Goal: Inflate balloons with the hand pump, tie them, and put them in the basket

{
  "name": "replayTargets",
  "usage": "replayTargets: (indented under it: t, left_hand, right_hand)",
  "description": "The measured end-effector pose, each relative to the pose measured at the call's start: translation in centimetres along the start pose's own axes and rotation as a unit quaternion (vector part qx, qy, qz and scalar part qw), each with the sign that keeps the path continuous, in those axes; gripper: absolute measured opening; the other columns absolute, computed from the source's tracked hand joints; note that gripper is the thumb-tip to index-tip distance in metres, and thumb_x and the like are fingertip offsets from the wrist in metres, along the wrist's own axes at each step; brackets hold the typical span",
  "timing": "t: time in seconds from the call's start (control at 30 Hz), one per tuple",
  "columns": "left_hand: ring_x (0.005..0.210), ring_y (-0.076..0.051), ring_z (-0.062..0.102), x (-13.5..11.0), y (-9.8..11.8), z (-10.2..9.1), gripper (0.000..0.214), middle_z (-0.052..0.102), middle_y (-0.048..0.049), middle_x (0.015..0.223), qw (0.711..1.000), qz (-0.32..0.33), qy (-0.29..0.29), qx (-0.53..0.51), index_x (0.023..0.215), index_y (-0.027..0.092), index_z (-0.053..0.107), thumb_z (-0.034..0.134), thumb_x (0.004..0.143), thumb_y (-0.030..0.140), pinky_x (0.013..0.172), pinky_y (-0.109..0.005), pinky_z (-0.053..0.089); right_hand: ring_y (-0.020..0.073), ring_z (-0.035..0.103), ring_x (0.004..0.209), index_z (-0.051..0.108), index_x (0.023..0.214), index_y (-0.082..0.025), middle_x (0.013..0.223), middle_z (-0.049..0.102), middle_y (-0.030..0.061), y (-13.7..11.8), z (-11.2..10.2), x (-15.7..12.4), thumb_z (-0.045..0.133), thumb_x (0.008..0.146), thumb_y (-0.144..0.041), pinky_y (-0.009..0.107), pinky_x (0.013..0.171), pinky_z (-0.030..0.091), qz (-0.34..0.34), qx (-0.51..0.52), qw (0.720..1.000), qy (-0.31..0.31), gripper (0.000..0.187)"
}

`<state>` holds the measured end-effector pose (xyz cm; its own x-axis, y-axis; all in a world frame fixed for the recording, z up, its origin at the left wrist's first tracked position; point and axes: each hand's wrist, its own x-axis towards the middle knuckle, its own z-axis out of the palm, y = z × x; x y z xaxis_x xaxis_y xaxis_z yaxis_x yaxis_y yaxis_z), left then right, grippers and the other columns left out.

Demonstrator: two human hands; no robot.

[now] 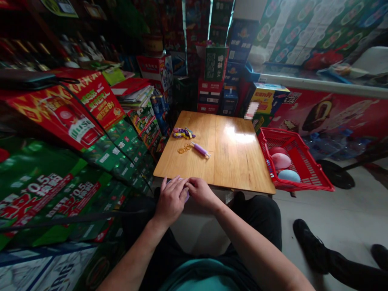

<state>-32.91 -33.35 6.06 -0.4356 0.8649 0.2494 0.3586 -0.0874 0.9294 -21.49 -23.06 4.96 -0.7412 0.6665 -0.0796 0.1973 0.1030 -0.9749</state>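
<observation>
Bare forearms lead to the left hand [171,201] and right hand [200,192], both closed on a small lilac rubber piece [187,197] at the near edge of a light wooden table [239,169]. Beyond lie a slim purple plastic tube [200,149] and tan rubber bands [184,148]; a red plastic basket [266,141] sits beside the table.

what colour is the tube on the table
The tube is purple, best seen in the head view.
</observation>
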Motion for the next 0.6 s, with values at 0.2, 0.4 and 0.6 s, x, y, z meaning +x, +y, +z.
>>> replayTargets:
  t: [0.2,0.4,0.6]
  left_hand:
    - [0.117,-0.036,0.062,1.7,-1.5,-1.9,0.030,0.075,-0.0097,0.113,0.999,-0.022,-0.029,-0.013,0.106,0.031,0.080,0.080,0.076,0.027,0.121,-0.055,0.013]
    - [0.096,-0.033,0.066,3.8,-2.2,-3.6,0.018,0.077,-0.0083,0.094,0.999,-0.010,-0.037,0.020,0.091,0.031,0.082,0.080,0.074,0.025,0.117,-0.055,0.022]
    - [0.088,-0.031,0.066,5.8,-3.3,-5.1,0.014,0.075,-0.0079,0.088,0.998,0.005,-0.038,0.058,0.085,0.030,0.081,0.078,0.076,0.021,0.115,-0.052,0.026]
  right_hand:
    - [0.0111,0.048,0.057,0.063,0.073,-0.015,0.060,0.056,-0.0016,-0.9,-0.5,1.5,0.059,0.092,-0.035,0.023,0.056,0.037,0.034,0.036,0.998,-0.050,0.028]
    - [0.0104,0.051,0.058,0.064,0.071,-0.014,0.062,0.060,-0.0003,-1.2,-1.1,4.3,0.059,0.091,-0.026,0.022,0.055,0.036,0.017,-0.073,0.995,-0.072,0.024]
    - [0.0104,0.054,0.055,0.069,0.074,-0.014,0.063,0.064,0.0012,-1.1,-1.2,8.0,0.059,0.089,-0.022,0.022,0.053,0.037,0.007,-0.097,0.986,-0.135,0.020]
